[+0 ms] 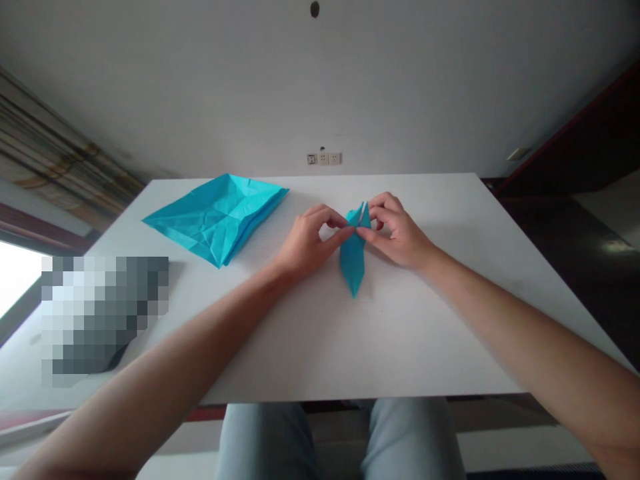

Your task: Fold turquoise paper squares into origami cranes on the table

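A small piece of folded blue paper (353, 259) is held just above or on the white table, its wide pointed end toward me and two narrow points facing away. My left hand (313, 237) pinches it from the left, thumb and index finger at its middle. From the right, my right hand (397, 230) grips it, the thumb beside the left thumb and the fingers curled behind the upper right point. Both thumb tips nearly meet on the paper. The fingertips behind it are partly hidden.
A larger creased blue paper (215, 217) lies at the table's back left. A pixelated dark object (105, 313) sits at the left edge. The white table (370, 353) ends near my knees, and wall sockets (324, 159) show beyond its far edge.
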The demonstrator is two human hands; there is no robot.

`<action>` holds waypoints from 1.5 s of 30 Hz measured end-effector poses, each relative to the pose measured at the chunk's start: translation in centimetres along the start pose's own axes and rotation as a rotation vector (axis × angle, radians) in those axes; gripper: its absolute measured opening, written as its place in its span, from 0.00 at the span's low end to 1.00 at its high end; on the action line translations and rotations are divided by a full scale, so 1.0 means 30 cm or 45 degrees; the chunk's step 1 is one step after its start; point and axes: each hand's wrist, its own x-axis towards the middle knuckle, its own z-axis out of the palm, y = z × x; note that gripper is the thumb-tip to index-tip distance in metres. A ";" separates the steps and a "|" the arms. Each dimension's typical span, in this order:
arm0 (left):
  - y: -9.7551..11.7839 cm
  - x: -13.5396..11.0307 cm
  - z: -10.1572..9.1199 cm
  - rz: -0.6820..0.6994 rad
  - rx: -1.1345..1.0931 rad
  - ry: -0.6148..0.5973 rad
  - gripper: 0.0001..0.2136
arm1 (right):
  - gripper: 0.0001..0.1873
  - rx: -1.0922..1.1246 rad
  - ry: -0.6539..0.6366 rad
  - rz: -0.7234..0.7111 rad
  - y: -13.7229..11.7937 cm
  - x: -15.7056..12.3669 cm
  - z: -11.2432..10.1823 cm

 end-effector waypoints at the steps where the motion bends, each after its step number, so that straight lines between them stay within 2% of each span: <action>1: 0.007 0.001 -0.001 0.004 -0.024 -0.007 0.10 | 0.14 0.029 -0.036 0.011 -0.002 0.004 -0.003; 7: 0.024 0.005 -0.002 0.018 -0.278 -0.023 0.18 | 0.22 0.182 -0.215 0.074 -0.014 0.015 -0.014; 11: 0.022 0.001 0.006 0.069 -0.367 -0.031 0.16 | 0.23 0.297 -0.269 0.169 -0.026 0.010 -0.008; 17: 0.014 0.003 0.009 0.019 -0.414 -0.002 0.15 | 0.23 0.371 -0.348 0.358 -0.039 -0.002 -0.010; 22: 0.001 0.003 0.009 -0.018 -0.480 -0.040 0.15 | 0.25 0.410 -0.390 0.397 -0.051 -0.006 -0.026; 29: -0.005 -0.002 0.010 0.030 -0.479 -0.093 0.15 | 0.30 0.477 -0.434 0.416 -0.052 -0.002 -0.029; 39: 0.008 -0.005 0.007 -0.089 -0.499 -0.118 0.20 | 0.32 0.499 -0.428 0.455 -0.050 0.004 -0.035; 45: -0.010 -0.003 0.017 -0.026 -0.503 -0.143 0.18 | 0.32 0.527 -0.488 0.467 -0.049 0.009 -0.035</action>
